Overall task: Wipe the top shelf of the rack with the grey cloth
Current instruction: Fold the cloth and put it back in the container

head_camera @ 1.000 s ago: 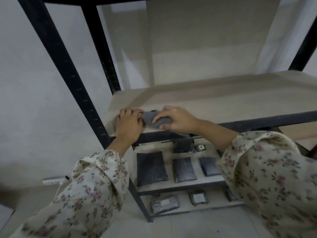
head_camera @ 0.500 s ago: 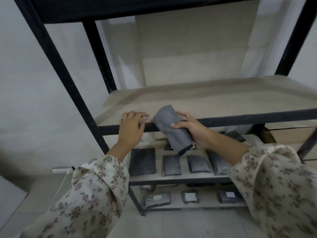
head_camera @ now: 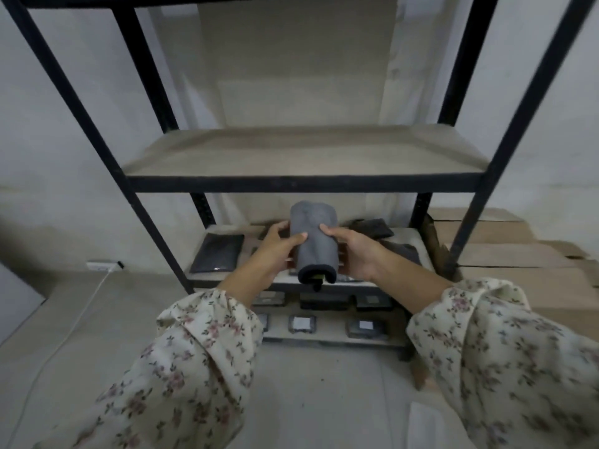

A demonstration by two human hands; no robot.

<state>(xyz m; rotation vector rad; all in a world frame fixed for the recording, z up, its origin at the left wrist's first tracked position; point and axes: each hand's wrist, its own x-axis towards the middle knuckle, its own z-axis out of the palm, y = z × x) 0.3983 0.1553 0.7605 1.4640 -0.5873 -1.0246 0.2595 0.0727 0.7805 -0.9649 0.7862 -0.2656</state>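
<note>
The grey cloth (head_camera: 313,241) is folded into a thick roll with a dark hem at its near end. I hold it in front of the rack, below the bare wooden shelf (head_camera: 304,152). My left hand (head_camera: 278,246) grips its left side, thumb on top. My right hand (head_camera: 351,251) grips its right side. The black metal rack (head_camera: 304,184) stands against the wall. Only the dark front edge of a higher shelf shows at the very top of the frame.
Several dark flat packets (head_camera: 218,257) lie on the two lower shelves. Cardboard boxes (head_camera: 505,251) are stacked to the right of the rack. A white power strip (head_camera: 103,265) with a cable lies on the floor at the left.
Both hands left the wooden shelf and came down and back. The left hand joined the right on the cloth, which now hangs below that shelf. My view pulled back and centred on the rack.
</note>
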